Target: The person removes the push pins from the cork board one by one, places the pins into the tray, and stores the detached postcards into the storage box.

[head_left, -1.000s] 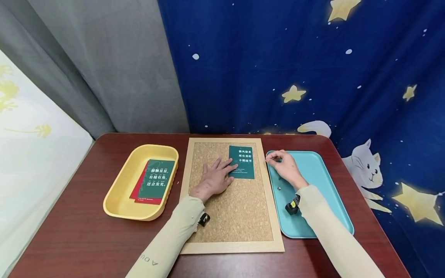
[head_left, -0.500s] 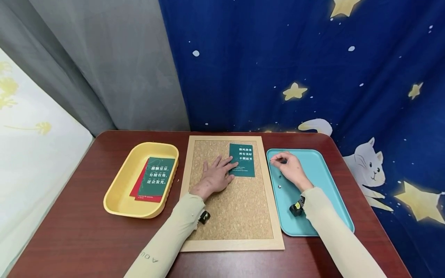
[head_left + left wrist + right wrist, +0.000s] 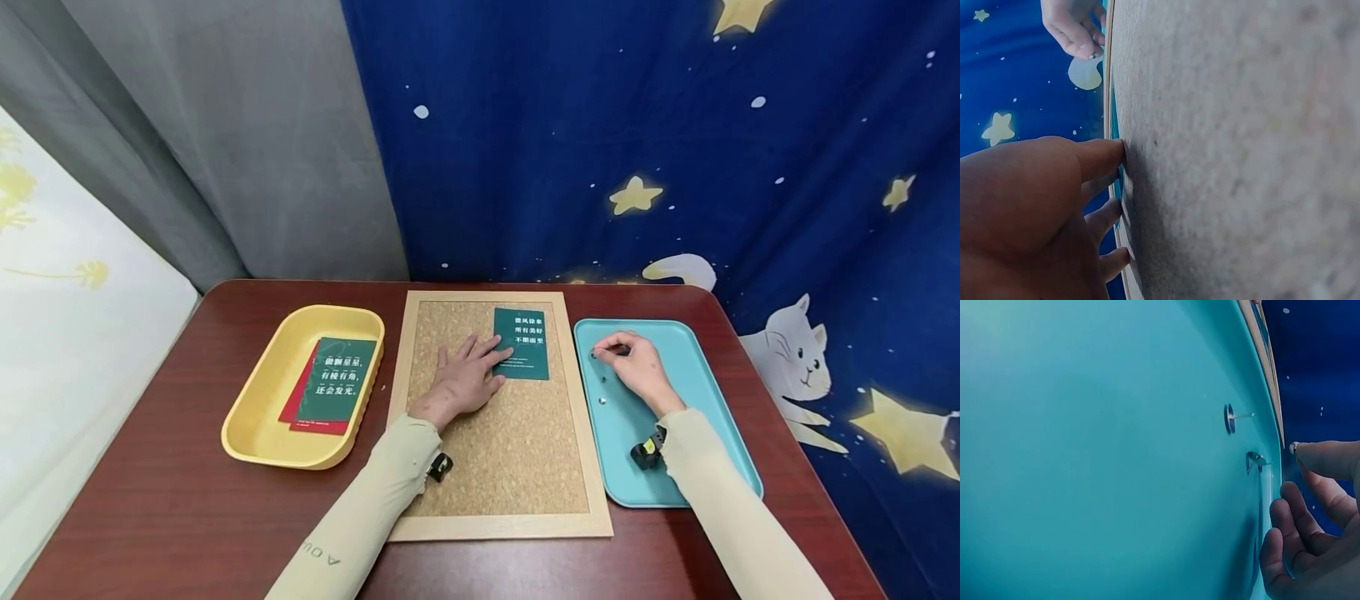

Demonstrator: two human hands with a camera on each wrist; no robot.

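My left hand (image 3: 462, 382) lies spread on a framed corkboard (image 3: 517, 454), its fingertips over the left edge of a dark green printed card (image 3: 531, 329). That card sits at the board's upper right. Over the far left part of a turquoise tray (image 3: 701, 450), my right hand (image 3: 636, 368) pinches a small metal thumbtack (image 3: 1294, 447) between thumb and index finger, the other fingers curled loosely. Two more thumbtacks lie in the tray: one thumbtack (image 3: 1230, 419) has its pin pointing up, and another thumbtack (image 3: 1255, 461) rests tilted near the far rim.
Left of the board, a yellow plastic basket (image 3: 251, 425) holds green and red cards (image 3: 337, 383). All stand on a dark red wooden table (image 3: 165, 467). Behind the table's far edge hang a grey curtain (image 3: 300, 167) and a blue star-patterned curtain (image 3: 525, 167).
My right hand has shifted to the right, from the board's right edge to over the tray, still pinching the thumbtack. The left hand stays in place on the card and board.
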